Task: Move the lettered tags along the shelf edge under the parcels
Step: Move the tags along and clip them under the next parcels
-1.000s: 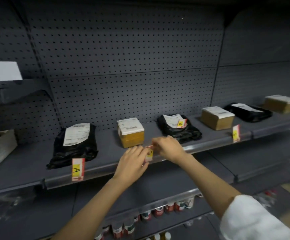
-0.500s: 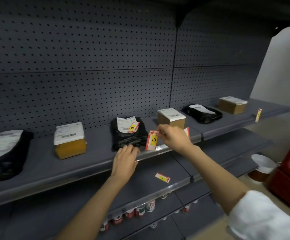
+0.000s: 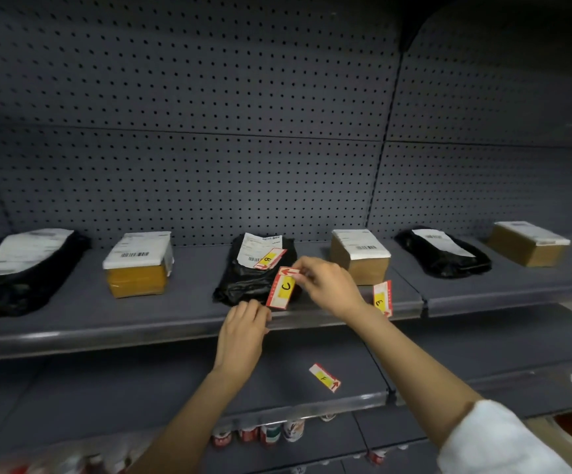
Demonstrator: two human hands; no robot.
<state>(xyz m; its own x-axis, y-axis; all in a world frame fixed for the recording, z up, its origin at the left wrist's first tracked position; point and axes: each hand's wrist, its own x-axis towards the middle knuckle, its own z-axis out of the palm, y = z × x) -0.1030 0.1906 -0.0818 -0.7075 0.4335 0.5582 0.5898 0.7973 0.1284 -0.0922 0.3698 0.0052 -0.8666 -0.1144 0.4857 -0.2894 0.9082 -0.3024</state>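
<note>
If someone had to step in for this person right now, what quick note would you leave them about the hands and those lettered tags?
Right hand: pinching the top of the C tag, held in front of the middle black parcel.
Left hand: resting at the shelf edge just below that tag, holding nothing that shows.
B tag lies loose on top of the same parcel. E tag hangs on the edge under the brown box. F tag lies on the lower shelf.
Done: E appears placed. Left: seat C, then B and F.
</note>
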